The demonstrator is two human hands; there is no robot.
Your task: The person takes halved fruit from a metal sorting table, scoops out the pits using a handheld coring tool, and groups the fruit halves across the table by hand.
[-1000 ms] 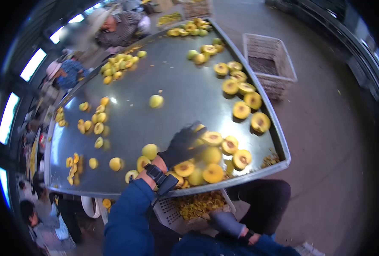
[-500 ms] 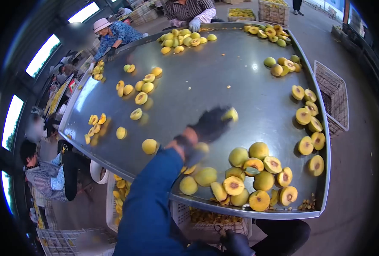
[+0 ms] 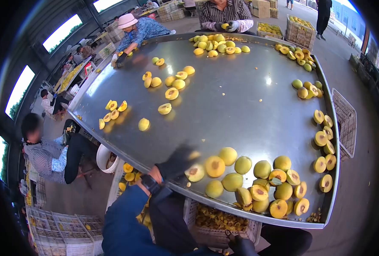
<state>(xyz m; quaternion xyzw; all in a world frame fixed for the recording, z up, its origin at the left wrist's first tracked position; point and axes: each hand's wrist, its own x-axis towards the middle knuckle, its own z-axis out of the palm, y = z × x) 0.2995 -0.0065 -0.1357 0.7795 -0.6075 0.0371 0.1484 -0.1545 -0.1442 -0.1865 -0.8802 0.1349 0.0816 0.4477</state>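
My left hand [image 3: 176, 163], in a dark glove, is over the table's near edge, left of the near pile. Motion smears its fingers, and a blurred yellow piece shows at their tips; whether they grip it is unclear. Close by lies a halved yellow fruit [image 3: 195, 173], cut face up. Several whole and halved fruits [image 3: 258, 193] are heaped to the right, one with a green leaf. My right hand [image 3: 241, 246], dark-gloved, is low below the table edge, its fingers closed round a small dark object that I cannot make out.
The metal table [image 3: 223, 119] has a raised rim and scattered fruit groups. A crate of cut pieces [image 3: 219, 218] sits under its near edge, a white bucket [image 3: 106, 158] to the left. Co-workers [image 3: 132, 36] are at the far side; another person [image 3: 48, 155] sits left. An empty crate [image 3: 345, 121] stands right.
The view has shifted, showing more of the far side. My left hand, which held a fruit over the table half a second ago, has come back to the near edge. My right hand stays low.
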